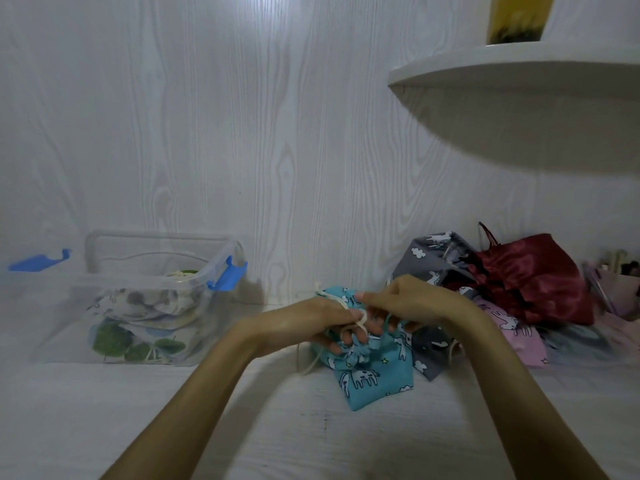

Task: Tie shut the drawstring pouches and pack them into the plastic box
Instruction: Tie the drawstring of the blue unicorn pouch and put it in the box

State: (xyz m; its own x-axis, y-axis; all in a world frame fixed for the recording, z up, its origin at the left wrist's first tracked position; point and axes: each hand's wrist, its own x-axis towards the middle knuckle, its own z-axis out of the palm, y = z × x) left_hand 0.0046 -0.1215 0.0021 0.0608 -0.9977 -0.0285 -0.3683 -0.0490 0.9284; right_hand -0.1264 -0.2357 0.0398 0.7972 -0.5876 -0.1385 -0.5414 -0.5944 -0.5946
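The teal pouch (pixel 374 375) lies on the white table (pixel 311 445) directly under both hands, with its gathered mouth pointing up and away toward the wall and its long axis running from that mouth down toward the person. The cream cord (pixel 360 318) comes out of the mouth and sits between the two hands, so the knot has to be made just above the pouch, not beside it. The left hand (pixel 332 320) comes in from the left with the wrist low; its fingers are curled and the cord is looped around them. The right hand (pixel 401 303) is arched over from the right, a little higher, with the thumb and fingertips pressed together on the cord near the loop. Both grips are thus closed on the cord, and neither hand is clearly nearer to the pouch. I judge that the tying is in progress and the knot is not yet pulled tight. The plastic box (pixel 221 268) stands well apart to the left, already holding some pouches, while the untied pouches (pixel 519 282) are heaped just to the right.
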